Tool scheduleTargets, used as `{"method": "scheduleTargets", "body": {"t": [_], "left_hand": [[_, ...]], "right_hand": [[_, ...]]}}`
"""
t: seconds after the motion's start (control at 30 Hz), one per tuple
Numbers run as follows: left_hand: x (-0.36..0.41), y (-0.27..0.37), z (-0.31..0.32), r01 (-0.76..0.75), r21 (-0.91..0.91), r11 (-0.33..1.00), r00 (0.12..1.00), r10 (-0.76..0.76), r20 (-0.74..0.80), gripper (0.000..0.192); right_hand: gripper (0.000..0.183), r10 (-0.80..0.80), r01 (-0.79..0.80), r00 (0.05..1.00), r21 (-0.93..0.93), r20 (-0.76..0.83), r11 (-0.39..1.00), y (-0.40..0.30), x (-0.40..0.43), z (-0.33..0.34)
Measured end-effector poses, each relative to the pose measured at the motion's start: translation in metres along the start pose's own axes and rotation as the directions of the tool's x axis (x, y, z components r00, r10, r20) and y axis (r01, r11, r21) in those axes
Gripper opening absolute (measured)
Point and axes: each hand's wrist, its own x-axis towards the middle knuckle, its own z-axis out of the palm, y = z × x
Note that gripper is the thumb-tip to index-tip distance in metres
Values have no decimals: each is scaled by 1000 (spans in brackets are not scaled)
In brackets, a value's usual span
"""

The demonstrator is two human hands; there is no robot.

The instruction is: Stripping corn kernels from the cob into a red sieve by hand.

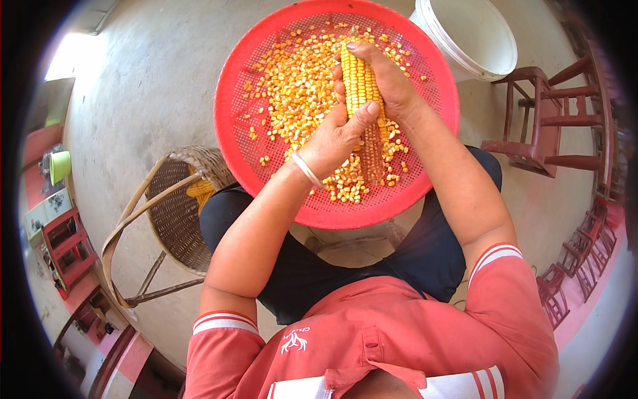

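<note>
An ear of yellow corn (pixel 356 87) is held lengthwise over a red perforated plastic basket (pixel 237 164). My right hand (pixel 391 80) wraps around its upper part, thumb across the front near the tip and fingers showing on the far side. Lower down, my left hand (pixel 336 134), with a pale bangle at the wrist, grips the ear and presses its thumb against the kernels. Beneath that thumb a reddish, kernel-bare stretch of cob (pixel 372 157) shows; whether it belongs to the same ear I cannot tell. Loose corn kernels (pixel 299 82) are spread over the basket's mesh bottom.
A woven basket (pixel 174 219) with a bent-wood handle (pixel 115 249) lies at the left, corn ears (pixel 200 189) inside. A white bucket (pixel 478 40) is at the upper right, near a wooden chair (pixel 548 119). Several small chairs (pixel 588 239) line the right wall.
</note>
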Motion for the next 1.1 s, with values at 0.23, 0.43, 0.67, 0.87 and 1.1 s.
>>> {"method": "scheduleTargets", "body": {"t": [0.23,0.43,0.67,0.87,1.1], "left_hand": [[-5,11,-5,-7,107,994,995,-3,97,43],[-6,19,-1,188,-251,949,982,-185,37,46],[-2,3,-6,-34,65,997,996,29,84,44],[-7,17,-8,148,-185,972,980,-120,157,43],[-1,11,-6,164,-133,978,986,-161,35,46]], "right_hand": [[34,20,-25,998,78,63,997,0,0,-3],[33,-8,-2,995,107,95,994,-2,2,-2],[33,21,-30,997,120,79,992,-2,0,-2],[36,14,-25,996,131,87,991,-8,0,-5],[36,-35,25,997,139,74,990,-8,1,-8]]}}
